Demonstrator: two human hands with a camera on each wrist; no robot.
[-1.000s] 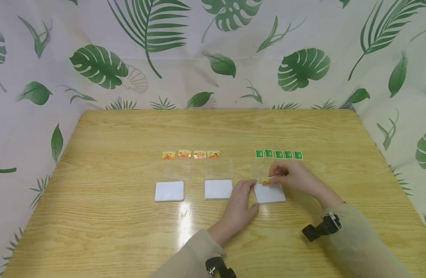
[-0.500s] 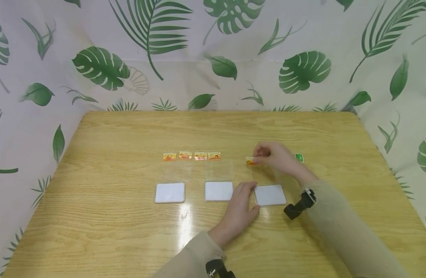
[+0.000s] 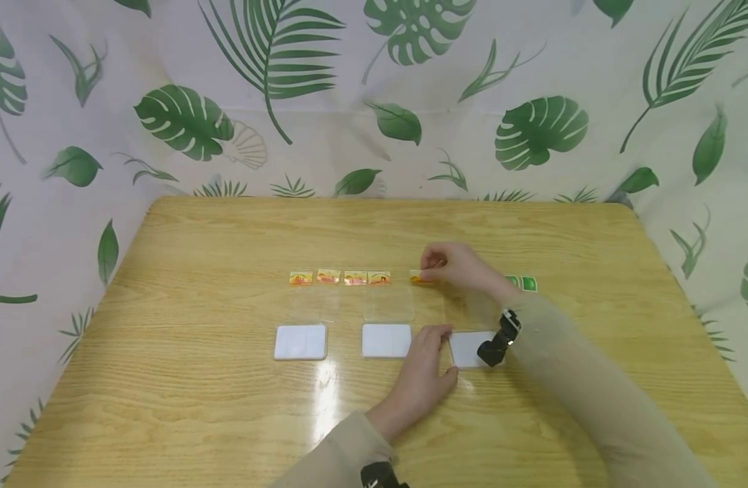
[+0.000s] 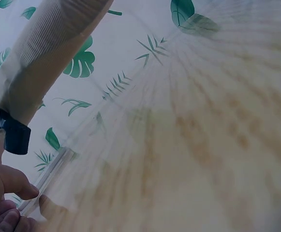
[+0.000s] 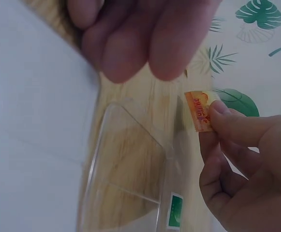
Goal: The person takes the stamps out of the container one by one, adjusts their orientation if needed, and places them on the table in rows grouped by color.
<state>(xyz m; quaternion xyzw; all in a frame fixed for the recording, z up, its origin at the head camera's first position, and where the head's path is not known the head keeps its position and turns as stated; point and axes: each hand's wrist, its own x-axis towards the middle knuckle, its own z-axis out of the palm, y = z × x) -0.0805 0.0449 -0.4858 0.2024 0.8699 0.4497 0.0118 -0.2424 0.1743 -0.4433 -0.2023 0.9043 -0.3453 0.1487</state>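
My right hand (image 3: 456, 266) pinches a small orange-and-yellow picture card (image 5: 197, 111) between thumb and fingers. In the head view that card is at the right end of the orange row, low over the table. My left hand (image 3: 418, 376) grips the left side of the rightmost flat white case (image 3: 465, 349), fingers at its far corner and thumb at its near corner. A clear plastic lid (image 5: 97, 140) lies behind this case, partly under my right forearm. Several orange picture cards (image 3: 355, 278) lie in a row to the left of my right hand.
Two more flat white cases, a left one (image 3: 300, 341) and a middle one (image 3: 386, 340), lie in line, with clear lids behind them. Green cards (image 3: 529, 284) sit at the right, partly hidden by my right arm. A leaf-print cloth (image 3: 325, 156) stands behind the table.
My right hand has carried the orange card from above the right white case, back and left, to the end of the orange row. My left hand stays on the case.
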